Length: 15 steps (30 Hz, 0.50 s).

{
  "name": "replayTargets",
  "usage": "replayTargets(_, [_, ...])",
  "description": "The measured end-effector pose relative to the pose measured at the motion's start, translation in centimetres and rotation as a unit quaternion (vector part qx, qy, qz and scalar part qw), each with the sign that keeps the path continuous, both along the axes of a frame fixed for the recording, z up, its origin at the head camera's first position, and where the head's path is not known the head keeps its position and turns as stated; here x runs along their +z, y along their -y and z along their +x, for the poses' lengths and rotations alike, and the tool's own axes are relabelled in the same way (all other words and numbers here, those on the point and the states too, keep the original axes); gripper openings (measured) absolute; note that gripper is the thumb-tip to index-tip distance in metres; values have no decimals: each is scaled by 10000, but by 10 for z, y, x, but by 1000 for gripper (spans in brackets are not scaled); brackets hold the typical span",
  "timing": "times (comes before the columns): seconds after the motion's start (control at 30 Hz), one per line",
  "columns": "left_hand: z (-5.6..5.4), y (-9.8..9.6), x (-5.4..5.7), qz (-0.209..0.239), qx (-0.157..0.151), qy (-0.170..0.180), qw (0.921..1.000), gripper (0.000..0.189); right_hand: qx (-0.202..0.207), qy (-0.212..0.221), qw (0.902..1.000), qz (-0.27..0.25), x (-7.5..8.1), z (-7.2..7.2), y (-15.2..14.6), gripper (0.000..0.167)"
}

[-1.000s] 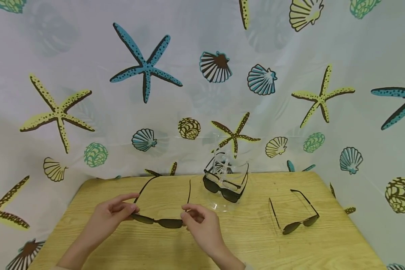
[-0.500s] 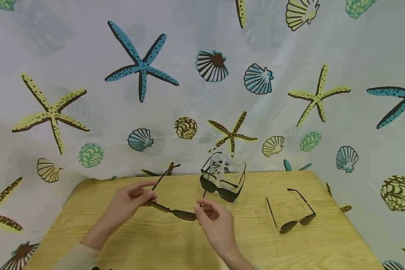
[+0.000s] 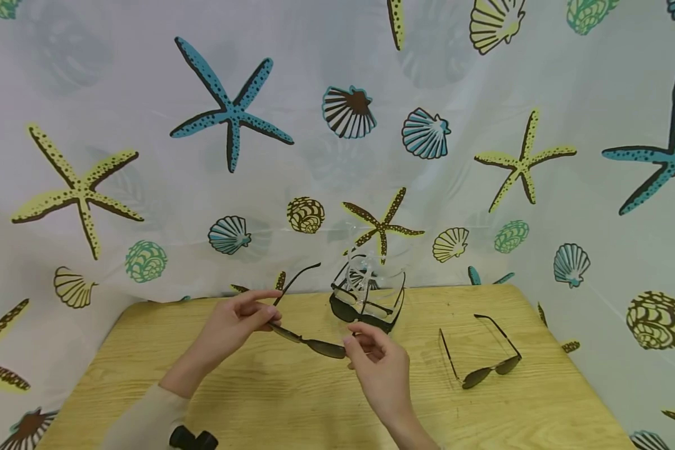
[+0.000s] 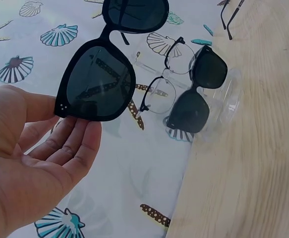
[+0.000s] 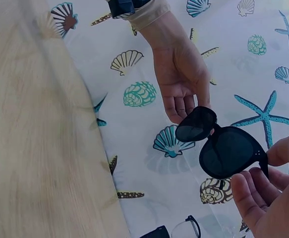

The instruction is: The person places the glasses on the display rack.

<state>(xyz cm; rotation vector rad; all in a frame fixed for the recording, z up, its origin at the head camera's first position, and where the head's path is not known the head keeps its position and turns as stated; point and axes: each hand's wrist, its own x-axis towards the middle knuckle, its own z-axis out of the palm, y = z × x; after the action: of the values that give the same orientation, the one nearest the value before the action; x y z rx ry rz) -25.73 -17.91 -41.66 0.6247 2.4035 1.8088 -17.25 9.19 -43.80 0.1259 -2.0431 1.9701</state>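
Black sunglasses (image 3: 324,348) are held up over the table between both hands, lenses tilted down and temples pointing toward the back. My left hand (image 3: 230,328) pinches the left hinge corner between thumb and fingers, also plain in the left wrist view. At the other hinge corner my right hand (image 3: 382,375) pinches the frame the same way. The right wrist view shows dark lenses (image 5: 231,151) spanning the two hands. Just behind the right hand, a second pair of black sunglasses (image 3: 343,308) hangs on a clear stand, below clear-lens glasses (image 4: 159,99).
Thin-framed sunglasses (image 3: 478,377) lie on the right of the wooden table (image 3: 281,406) with temples unfolded. A white curtain (image 3: 315,162) printed with starfish and shells encloses the back and sides. The clear stand is near the table's back edge.
Both hands have carried the sunglasses to the right and slightly up, closer to the stand. The pair has tilted, its right side now lower. The other glasses stay in place.
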Motion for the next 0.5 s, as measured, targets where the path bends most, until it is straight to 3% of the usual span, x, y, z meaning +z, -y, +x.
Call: replayTargets(0.5, [-30, -39, 4, 225, 5, -68, 9997, 39, -386, -54, 9991, -166, 8, -18, -29, 23])
